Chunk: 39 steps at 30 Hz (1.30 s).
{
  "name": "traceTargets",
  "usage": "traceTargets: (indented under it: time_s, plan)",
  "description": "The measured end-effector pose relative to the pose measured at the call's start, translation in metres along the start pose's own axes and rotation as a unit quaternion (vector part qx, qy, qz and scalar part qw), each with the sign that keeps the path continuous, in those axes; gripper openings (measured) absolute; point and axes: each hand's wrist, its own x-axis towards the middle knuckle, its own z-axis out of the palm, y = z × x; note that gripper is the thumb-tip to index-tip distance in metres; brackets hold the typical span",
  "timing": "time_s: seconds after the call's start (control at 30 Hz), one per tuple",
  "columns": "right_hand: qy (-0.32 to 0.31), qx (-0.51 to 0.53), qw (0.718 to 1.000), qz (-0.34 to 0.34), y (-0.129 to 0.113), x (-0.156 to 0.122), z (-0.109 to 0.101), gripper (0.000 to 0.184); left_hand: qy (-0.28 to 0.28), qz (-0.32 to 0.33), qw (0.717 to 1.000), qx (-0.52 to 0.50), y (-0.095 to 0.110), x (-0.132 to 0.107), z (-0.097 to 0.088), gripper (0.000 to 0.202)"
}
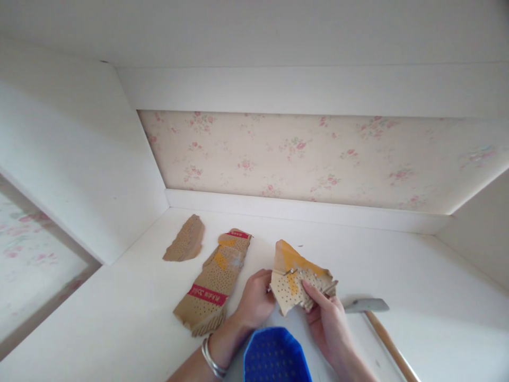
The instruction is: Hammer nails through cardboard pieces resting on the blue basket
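A torn piece of cardboard [287,294] with a yellow print and many small holes is held up in front of me. Several small metal nails [293,271] stick out of its surface. My right hand [326,317] grips its lower right edge, thumb on top and fingers beneath. At its left edge my left hand [254,301] is closed, the fingertips partly hidden behind the cardboard. Just below both hands is a blue plastic basket [274,339] with a perforated inside, cut off by the bottom of the view.
Left of my hands lie a long perforated cardboard strip [217,276] with red bands and a smaller cardboard scrap [185,240]. A hammer [368,305] with a wooden handle rests at the right. White panels and a flowered wall [254,154] enclose the white surface.
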Motion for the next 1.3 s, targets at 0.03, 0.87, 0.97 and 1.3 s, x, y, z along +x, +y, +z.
traceTargets:
  time_s: [0.03,0.87,0.97,1.3]
  plan:
    - [-0.002,-0.002,1.000,0.002,0.000,0.000,0.000,0.038,0.002,0.001,1.000,-0.004,0.000,0.000,0.000,0.019]
    - [0.035,-0.215,0.958,-0.185,0.019,0.005,-0.006,0.035,0.131,0.119,0.970,0.164,0.004,0.007,-0.017,0.030]
    - [0.005,-0.230,0.955,-0.186,0.020,0.004,-0.003,0.037,0.065,0.186,0.949,0.245,0.005,0.010,-0.013,0.026]
    - [0.086,-0.291,0.926,-0.223,0.015,0.005,0.001,0.046,0.034,0.291,0.890,0.350,-0.009,0.004,-0.013,0.033]
